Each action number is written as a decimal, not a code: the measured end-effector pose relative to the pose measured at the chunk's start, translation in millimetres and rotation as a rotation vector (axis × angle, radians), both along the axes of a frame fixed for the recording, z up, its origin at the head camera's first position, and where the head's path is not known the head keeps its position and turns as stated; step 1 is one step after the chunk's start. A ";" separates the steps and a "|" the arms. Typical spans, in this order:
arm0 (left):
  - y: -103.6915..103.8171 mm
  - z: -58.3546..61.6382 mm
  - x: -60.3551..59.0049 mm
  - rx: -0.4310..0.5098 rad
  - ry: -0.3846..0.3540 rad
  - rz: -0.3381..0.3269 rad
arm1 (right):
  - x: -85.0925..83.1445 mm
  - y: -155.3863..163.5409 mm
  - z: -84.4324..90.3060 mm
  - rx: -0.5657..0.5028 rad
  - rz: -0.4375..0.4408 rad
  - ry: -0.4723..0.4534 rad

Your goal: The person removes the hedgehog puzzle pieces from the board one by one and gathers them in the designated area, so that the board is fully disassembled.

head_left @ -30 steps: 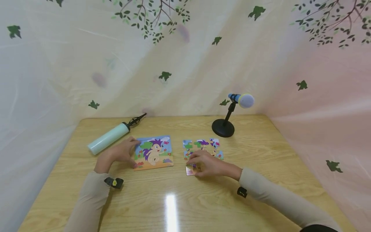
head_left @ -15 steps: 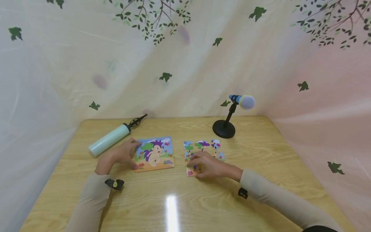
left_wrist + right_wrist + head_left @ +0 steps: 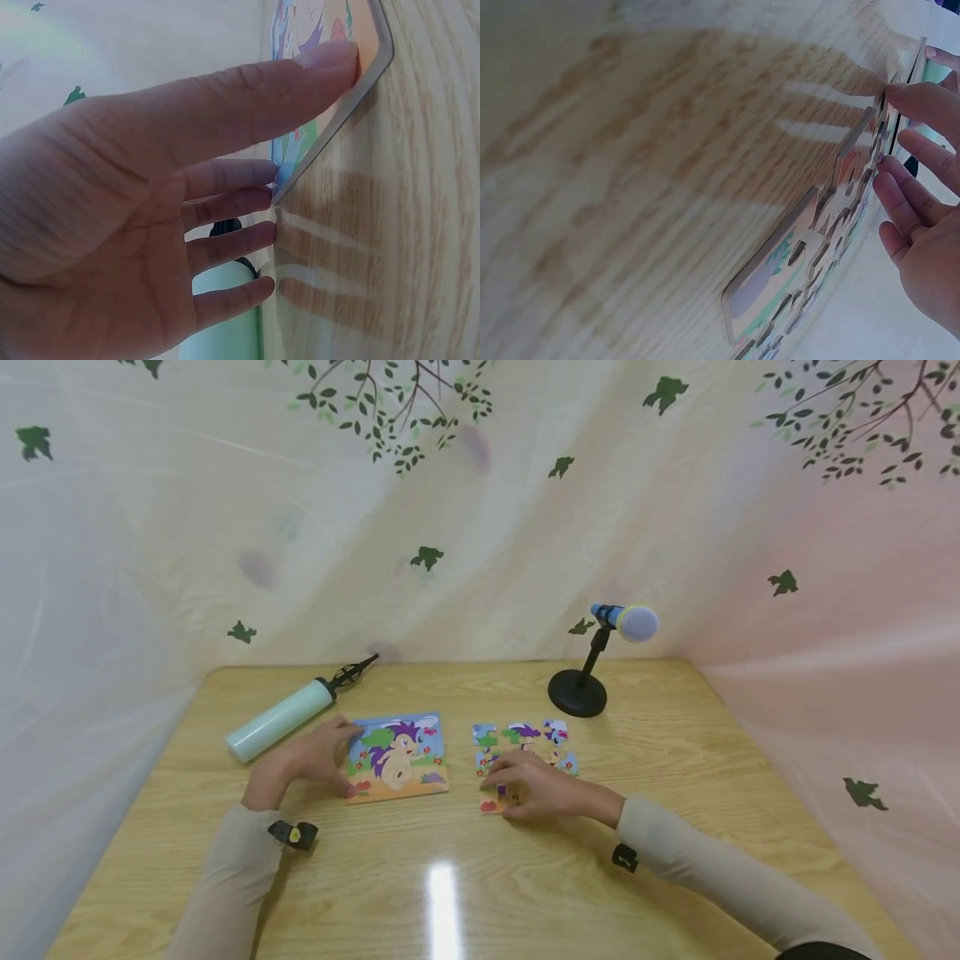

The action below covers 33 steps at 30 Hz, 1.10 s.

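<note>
**Two hands at a puzzle on the table**

From the head view, the left hand lay flat, fingers straight, against the left edge of the puzzle board. The right hand sat over the loose puzzle pieces, which lay just right of the board. Its fingers touched a piece near the front; I could not tell from here if they pinched it. A pale green pump lay behind the left hand, and a toy microphone stood at the back of the wooden table.

From the left wrist view, the thumb pressed on the board's corner, and the other fingers were straight along its edge. Nothing was gripped.

From the right wrist view, the fingers were loose and touched the edges of the pieces.

It looked like the step was choosing a piece. The next move would need a good pinch on one piece while the board was held in place.
</note>
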<state>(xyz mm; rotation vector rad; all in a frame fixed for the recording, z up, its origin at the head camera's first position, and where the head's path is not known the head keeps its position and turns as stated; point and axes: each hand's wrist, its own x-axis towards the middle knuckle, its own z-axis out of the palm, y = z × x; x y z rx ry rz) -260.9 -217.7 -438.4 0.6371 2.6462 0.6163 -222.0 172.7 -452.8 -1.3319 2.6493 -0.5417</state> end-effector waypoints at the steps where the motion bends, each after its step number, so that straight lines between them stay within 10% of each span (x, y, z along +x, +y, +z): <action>1: -0.5 0.0 -0.2 0.000 0.000 0.000 | -0.4 -0.4 0.0 0.003 -0.002 -0.006; 33: -3.8 3.6 0.7 0.017 -0.009 -0.012 | 0.9 -3.8 2.1 0.026 -0.012 -0.013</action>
